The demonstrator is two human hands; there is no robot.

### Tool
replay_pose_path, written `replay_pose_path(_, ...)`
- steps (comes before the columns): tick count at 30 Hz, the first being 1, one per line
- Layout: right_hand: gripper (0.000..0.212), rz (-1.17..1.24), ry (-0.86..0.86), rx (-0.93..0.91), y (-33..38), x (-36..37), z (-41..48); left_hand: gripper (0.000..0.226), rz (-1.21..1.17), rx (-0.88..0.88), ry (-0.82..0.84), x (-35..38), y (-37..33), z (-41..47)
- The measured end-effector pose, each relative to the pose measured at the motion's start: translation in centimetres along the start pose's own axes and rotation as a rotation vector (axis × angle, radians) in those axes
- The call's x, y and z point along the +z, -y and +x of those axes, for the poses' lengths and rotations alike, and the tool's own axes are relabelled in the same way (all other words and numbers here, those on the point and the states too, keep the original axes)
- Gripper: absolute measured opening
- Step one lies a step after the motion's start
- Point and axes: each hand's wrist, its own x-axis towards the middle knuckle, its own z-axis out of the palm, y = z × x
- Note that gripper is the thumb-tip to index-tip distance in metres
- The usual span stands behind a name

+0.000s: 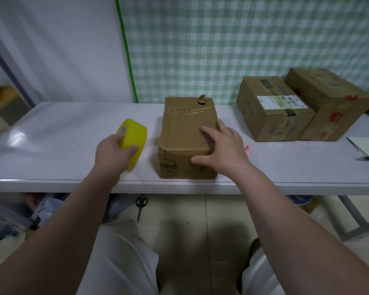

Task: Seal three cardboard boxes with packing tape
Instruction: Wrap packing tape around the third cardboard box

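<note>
One box (pixel 183 135) under right hand (pixel 224 147); left hand (pixel 113 152) grips tape roll (pixel 134 135).

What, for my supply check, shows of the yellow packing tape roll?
The yellow packing tape roll is a thick, glossy ring with a printed core label. Tilted on edge over the white table, it is left of the small brown cardboard box, not touching it. The left hand grips its near side.
</note>
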Motion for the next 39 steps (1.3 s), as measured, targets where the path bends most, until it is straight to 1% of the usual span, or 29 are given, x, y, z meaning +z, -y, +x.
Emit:
replay_pose_path(1, 0.087, -0.01, -0.008, -0.007, 0.1, -0.2, 0.0, 0.026, -0.232, -0.027, 0.017, -0.7, -1.1, -0.5)
replay_pose_path(2, 0.085, 0.013, -0.034, -0.022, 0.4, -0.4, -0.1, 0.022, -0.412, -0.033, 0.035, -1.4, -2.2, -1.0)
replay_pose_path(3, 0.082, 0.073, -0.073, -0.044, 0.9, -0.6, -0.3, 0.021, -0.511, -0.015, 0.047, -2.2, -3.5, -1.6)
replay_pose_path(5, 0.072, 0.248, -0.148, -0.11, 2.0, -1.2, -0.7, 0.017, -0.621, 0.062, 0.071, -3.5, -6.2, -2.8)
replay_pose_path(6, 0.068, 0.337, -0.158, -0.147, 2.7, -1.6, -1.0, 0.014, -0.671, 0.091, 0.093, -4.2, -7.5, -3.5)
replay_pose_path(7, 0.064, 0.414, -0.141, -0.179, 3.4, -1.9, -1.3, 0.013, -0.716, 0.104, 0.126, -4.7, -8.8, -4.2)
replay_pose_path(9, 0.066, 0.489, -0.091, -0.252, 4.7, -2.4, -1.9, 0.012, -0.799, 0.103, 0.252, -5.6, -10.9, -5.5)
replay_pose_path(11, 0.067, 0.504, -0.065, -0.313, 5.4, -2.8, -2.4, 0.025, -0.861, 0.084, 0.408, -5.8, -12.4, -6.6)
replay_pose_path(12, 0.064, 0.521, -0.05, -0.333, 5.4, -2.9, -2.7, 0.032, -0.872, 0.069, 0.464, -5.6, -12.9, -7.0)
replay_pose_path(14, 0.052, 0.56, -0.016, -0.352, 4.9, -3.1, -3.3, 0.047, -0.851, 0.009, 0.503, -5.0, -13.6, -7.4)
replay_pose_path(16, 0.046, 0.59, 0.006, -0.336, 3.7, -2.8, -4.1, 0.057, -0.755, -0.035, 0.514, -4.2, -13.9, -7.5)
replay_pose_path(18, 0.041, 0.613, -0.013, -0.322, 2.3, -2.5, -4.8, 0.062, -0.567, 0.041, 0.525, -3.4, -13.9, -7.5)
replay_pose_path(20, 0.036, 0.621, -0.045, -0.308, 1.1, -2.7, -5.3, 0.062, -0.426, 0.162, 0.473, -2.7, -13.9, -7.2)
replay_pose_path(22, 0.037, 0.636, -0.048, -0.295, 0.1, -3.3, -5.6, 0.053, -0.338, 0.275, 0.412, -2.2, -14.2, -7.1)
replay_pose_path(26, 0.041, 0.587, -0.069, -0.283, -1.1, -3.9, -5.9, 0.022, -0.213, 0.424, 0.268, -1.3, -15.3, -7.1)
replay_pose_path(30, 0.045, 0.527, -0.081, -0.281, -1.8, -4.2, -6.0, 0.008, -0.102, 0.581, 0.203, -0.5, -15.8, -7.0)
replay_pose_path(33, 0.047, 0.481, -0.078, -0.27, -2.2, -4.3, -6.1, 0.004, -0.013, 0.673, 0.166, -0.2, -16.0, -6.8)
replay_pose_path(36, 0.042, 0.455, -0.073, -0.269, -2.5, -4.5, -6.2, 0.005, 0.06, 0.753, 0.132, 0.1, -16.0, -6.7)
replay_pose_path(39, 0.043, 0.454, -0.083, -0.267, -2.8, -4.6, -6.3, 0.005, 0.078, 0.799, 0.139, 0.5, -16.2, -7.0)
